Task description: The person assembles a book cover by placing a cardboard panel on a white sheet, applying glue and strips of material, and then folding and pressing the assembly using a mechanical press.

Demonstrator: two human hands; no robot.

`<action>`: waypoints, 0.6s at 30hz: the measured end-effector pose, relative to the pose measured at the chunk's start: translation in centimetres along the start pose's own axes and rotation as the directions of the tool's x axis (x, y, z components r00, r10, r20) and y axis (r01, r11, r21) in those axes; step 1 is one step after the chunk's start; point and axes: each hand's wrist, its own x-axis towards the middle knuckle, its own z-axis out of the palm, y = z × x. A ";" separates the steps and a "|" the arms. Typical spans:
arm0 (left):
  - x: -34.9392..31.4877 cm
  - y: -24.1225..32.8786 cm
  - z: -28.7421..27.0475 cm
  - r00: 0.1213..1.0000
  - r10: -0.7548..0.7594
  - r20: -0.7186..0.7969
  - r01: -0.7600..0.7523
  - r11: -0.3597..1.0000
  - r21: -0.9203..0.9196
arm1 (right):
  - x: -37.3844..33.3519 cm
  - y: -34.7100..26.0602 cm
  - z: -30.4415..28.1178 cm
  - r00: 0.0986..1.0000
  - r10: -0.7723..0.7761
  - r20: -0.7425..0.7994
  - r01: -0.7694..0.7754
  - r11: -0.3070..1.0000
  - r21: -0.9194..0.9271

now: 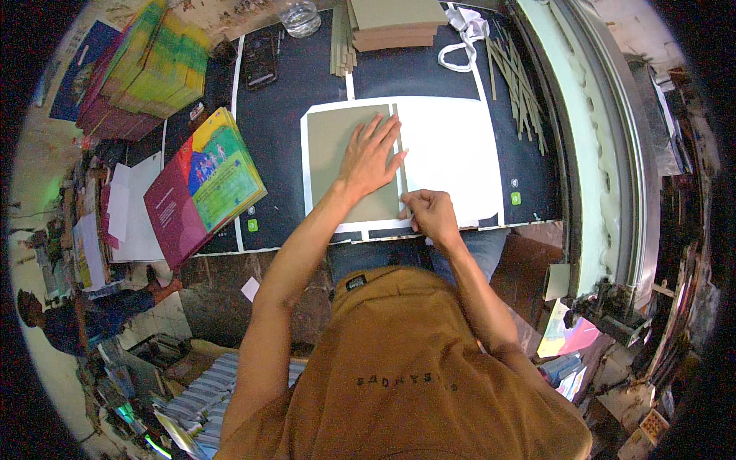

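Note:
A white sheet [456, 146] lies on the dark table in front of me. On its left half is a grey-brown cardboard panel [328, 153]. My left hand [369, 157] rests flat on that panel with fingers spread, its fingertips and thumb reaching the panel's right side. Alongside the panel, a narrow gap apart, runs a thin cardboard strip [402, 180]. The strip's near end is pinched between the thumb and fingers of my right hand [431, 213], close to the sheet's front edge.
Stacked cardboard [399, 23] and loose strips [517, 84] lie at the back and right. Beside them is a white cloth [469, 27]. A glass [300, 18], a phone [261, 60] and piles of colourful printed covers [207, 184] stand leftward. A pale ledge [571, 138] borders the right.

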 end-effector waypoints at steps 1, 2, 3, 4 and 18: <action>0.0 -0.1 0.1 1.000 -0.001 0.007 0.002 1.000 -0.001 | -0.4 0.1 0.0 1.000 0.005 0.004 -0.005 1.000 0.015; 0.0 -0.2 0.1 1.000 -0.003 0.014 0.003 1.000 -0.001 | -0.8 0.4 0.0 1.000 0.004 0.009 -0.004 1.000 0.029; 0.0 -0.2 0.1 1.000 -0.004 0.021 0.004 1.000 -0.001 | -1.1 0.6 0.1 1.000 0.002 0.014 -0.003 0.999 0.043; 0.0 -0.3 0.1 1.000 -0.004 0.022 0.004 1.000 0.001 | -1.4 0.8 0.2 1.000 0.001 0.019 -0.002 0.998 0.058; -0.1 -0.3 0.4 0.999 -0.006 0.032 0.006 1.000 -0.001 | -7.1 2.6 -1.9 0.999 -0.029 -0.021 0.025 0.986 -0.163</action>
